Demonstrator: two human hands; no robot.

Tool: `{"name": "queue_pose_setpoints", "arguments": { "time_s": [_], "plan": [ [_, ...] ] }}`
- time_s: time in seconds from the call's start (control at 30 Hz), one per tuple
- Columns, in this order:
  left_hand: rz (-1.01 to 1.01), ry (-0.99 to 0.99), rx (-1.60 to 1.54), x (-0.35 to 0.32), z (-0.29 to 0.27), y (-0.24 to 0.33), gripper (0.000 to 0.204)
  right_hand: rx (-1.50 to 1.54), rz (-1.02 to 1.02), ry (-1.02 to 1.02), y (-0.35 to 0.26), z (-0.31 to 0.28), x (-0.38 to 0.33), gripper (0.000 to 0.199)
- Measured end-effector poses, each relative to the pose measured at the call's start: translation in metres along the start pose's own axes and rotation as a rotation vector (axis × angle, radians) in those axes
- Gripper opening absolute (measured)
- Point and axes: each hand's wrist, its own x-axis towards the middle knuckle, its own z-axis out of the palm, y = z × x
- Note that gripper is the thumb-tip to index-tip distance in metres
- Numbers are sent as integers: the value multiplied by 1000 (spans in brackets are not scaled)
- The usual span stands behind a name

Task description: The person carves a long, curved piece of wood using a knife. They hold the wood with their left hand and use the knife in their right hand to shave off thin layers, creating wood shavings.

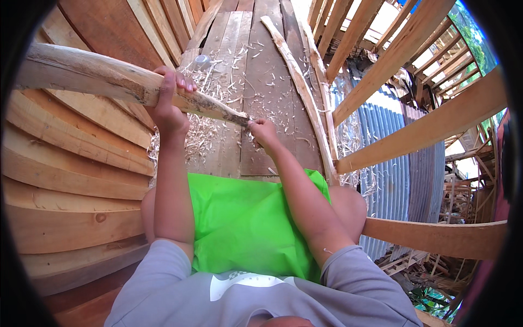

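Observation:
A long pale wooden pole (92, 71), partly stripped of bark, slants from the upper left down to a thinner, darker end in front of me. My left hand (170, 109) is wrapped around it partway along. Right at the dark end, my right hand (263, 132) is closed in a pinch; whether it grips the tip, a bark strip or a small tool is too small to make out. A bright green cloth (239, 223) lies over my lap beneath both forearms. Curled wood shavings (202, 139) are heaped on the floor below the pole.
Brown floorboards (267, 71) run ahead, with a second peeled pole (299, 82) lying along their right side. A small clear container (201, 61) stands among shavings. Stacked boards (71, 196) line my left. Slanting wooden rails (414, 133) edge the right, above corrugated metal sheets (384, 158).

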Motion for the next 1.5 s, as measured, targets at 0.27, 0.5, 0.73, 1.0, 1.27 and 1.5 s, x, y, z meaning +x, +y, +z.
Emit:
{"name": "queue_pose_setpoints", "arguments": {
  "time_s": [0.27, 0.5, 0.73, 1.0, 1.27, 1.5],
  "plan": [
    [-39, -262, -81, -3, -17, 3, 15, -162, 142, -107, -31, 1, -26, 47],
    [-33, -255, -39, -4, -21, 6, 13, -576, -216, -41, -86, 12, -75, 60],
    [-35, -197, -78, -5, -7, 1, 13, -533, -161, 161, -45, 8, -63, 51],
    [-51, -161, -53, -7, -21, 7, 15, -660, -239, 84, -114, 23, -112, 46],
    [-55, -195, -120, -5, -21, 3, 13, -698, -246, 50, -85, 18, -78, 45],
    [-34, -193, -132, -4, -5, -2, 14, -748, -134, 63, -28, -14, -40, 51]
  ]
}}
